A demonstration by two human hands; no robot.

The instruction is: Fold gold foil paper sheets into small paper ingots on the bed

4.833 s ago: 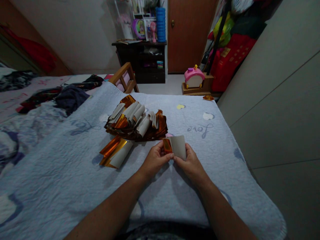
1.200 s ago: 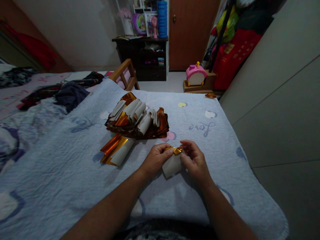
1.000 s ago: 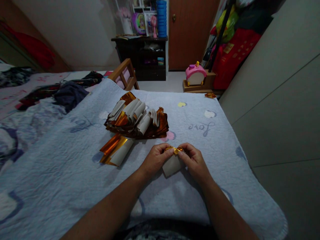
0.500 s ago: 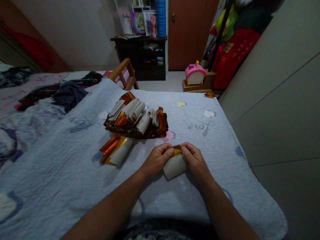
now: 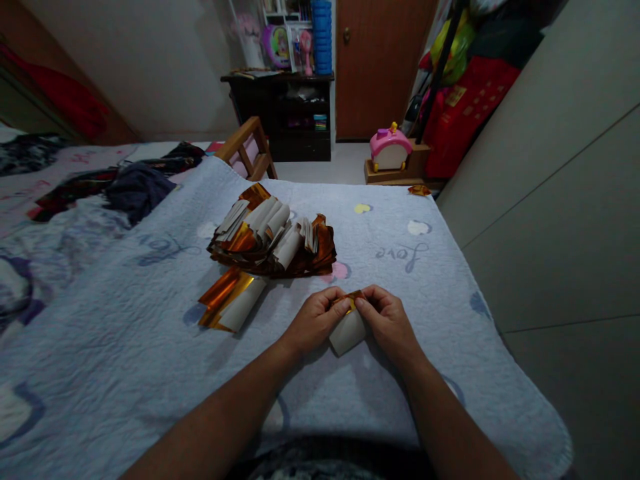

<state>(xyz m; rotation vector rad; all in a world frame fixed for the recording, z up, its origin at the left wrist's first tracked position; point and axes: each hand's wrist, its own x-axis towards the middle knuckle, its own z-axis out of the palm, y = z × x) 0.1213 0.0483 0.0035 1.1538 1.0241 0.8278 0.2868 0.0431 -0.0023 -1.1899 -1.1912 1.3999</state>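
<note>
A sheet of gold-and-white paper (image 5: 347,335) is between my two hands, its far edge folded over so that a gold strip shows at the top. My left hand (image 5: 320,312) pinches the left end of that fold, thumb on top. At the right end my right hand (image 5: 387,317) grips the same fold, its thumb pressed close to the left one. The white near part of the sheet points toward me. Beyond my hands to the left lies a pile of gold-and-white paper sheets (image 5: 287,250), with a loose curled sheet (image 5: 243,303) in front of it.
A pale blue quilt (image 5: 190,387) covers the surface under my hands. A small folded gold paper (image 5: 419,191) lies at its far right corner. Clothes (image 5: 140,190) are heaped at the left. A wooden chair (image 5: 250,150) and a pink toy (image 5: 391,148) stand beyond the far edge.
My thumbs have come closer together on the fold, the right one moving left and slightly down. Less of the gold strip and of the white part shows now.
</note>
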